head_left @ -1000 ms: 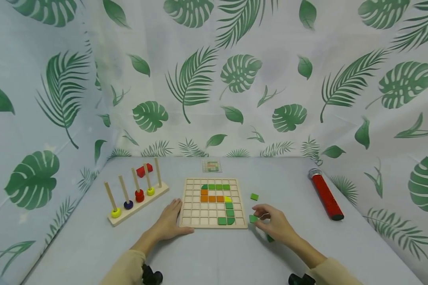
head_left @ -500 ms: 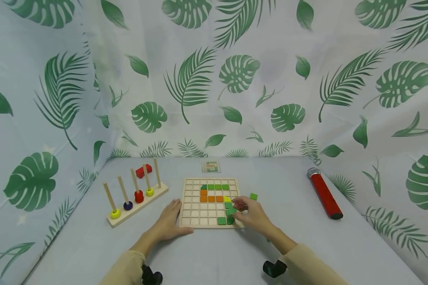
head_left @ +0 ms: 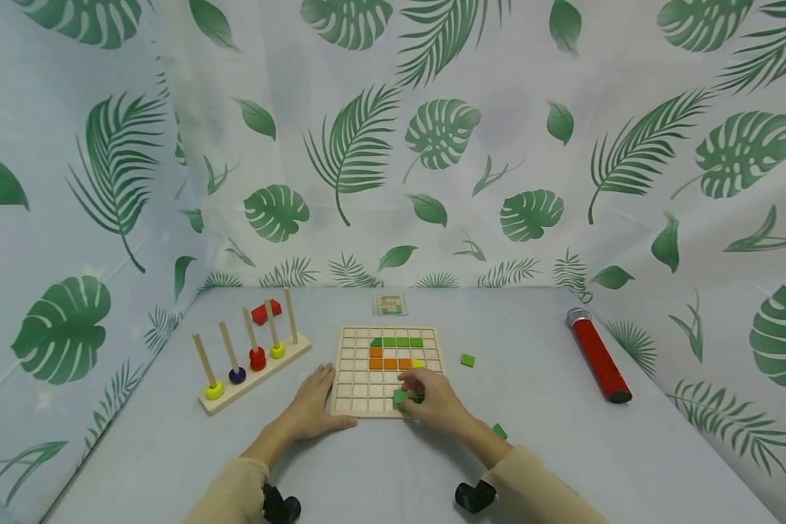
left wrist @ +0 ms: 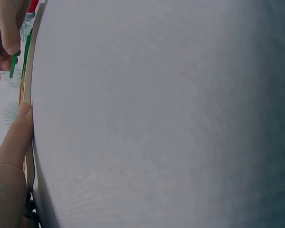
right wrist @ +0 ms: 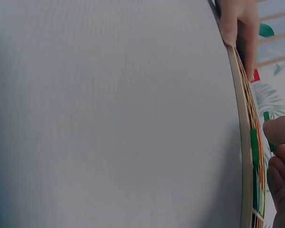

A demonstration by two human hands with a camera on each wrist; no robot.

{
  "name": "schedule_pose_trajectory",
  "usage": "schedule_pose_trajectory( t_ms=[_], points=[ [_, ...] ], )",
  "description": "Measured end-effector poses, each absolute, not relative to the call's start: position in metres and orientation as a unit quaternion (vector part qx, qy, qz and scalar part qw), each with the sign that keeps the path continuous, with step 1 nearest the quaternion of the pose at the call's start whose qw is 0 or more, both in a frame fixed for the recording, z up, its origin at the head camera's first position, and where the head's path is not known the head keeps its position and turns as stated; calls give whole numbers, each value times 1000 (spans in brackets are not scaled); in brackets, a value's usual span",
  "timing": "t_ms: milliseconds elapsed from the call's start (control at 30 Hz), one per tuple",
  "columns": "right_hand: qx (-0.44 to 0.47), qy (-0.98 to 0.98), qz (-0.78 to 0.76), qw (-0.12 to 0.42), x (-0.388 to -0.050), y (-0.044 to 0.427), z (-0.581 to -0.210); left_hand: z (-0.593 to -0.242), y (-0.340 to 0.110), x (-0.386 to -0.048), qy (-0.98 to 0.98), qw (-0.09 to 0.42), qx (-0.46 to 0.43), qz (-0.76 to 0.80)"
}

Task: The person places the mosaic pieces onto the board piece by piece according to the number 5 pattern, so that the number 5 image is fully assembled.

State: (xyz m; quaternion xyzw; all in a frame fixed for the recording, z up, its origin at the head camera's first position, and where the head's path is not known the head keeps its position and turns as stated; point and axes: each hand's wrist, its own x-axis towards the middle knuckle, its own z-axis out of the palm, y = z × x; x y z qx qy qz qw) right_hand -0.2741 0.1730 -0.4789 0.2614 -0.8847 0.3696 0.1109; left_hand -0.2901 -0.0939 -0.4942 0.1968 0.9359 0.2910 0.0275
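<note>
A wooden grid board (head_left: 356,391) lies in the middle of the table, with orange tiles (head_left: 390,364), a yellow tile and several green tiles (head_left: 402,342) set in its squares. My left hand (head_left: 311,406) rests at the board's near left corner, fingers along the left side and thumb (left wrist: 18,135) against the front edge. Between thumb and fingers, my right hand (head_left: 437,400) pinches a green square tile (head_left: 400,397). Both wrist views show this tile raised just over the board. The right hand hides part of the board's lower right.
Loose green tiles lie right of the board, one farther back (head_left: 468,360) and one near the right forearm (head_left: 500,431). A peg stand (head_left: 262,371) with coloured rings and a red block (head_left: 266,312) are at left. A pattern card (head_left: 389,303) lies behind; a red tube (head_left: 599,356) lies right.
The right hand has picked up the green tile beside the board and carried it left, over the board's lower right part. The left hand has stayed at its corner.
</note>
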Motion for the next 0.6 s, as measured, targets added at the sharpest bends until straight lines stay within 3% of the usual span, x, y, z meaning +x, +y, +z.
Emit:
schedule_pose_trajectory(
  t_ms=[167, 600],
  points=[
    [261, -900, 339, 85, -273, 164, -484, -493, -94, -289, 935, 28, 193, 296],
    [261, -912, 306, 83, -277, 159, -480, -490, -93, -288, 936, 26, 193, 294]
  ],
)
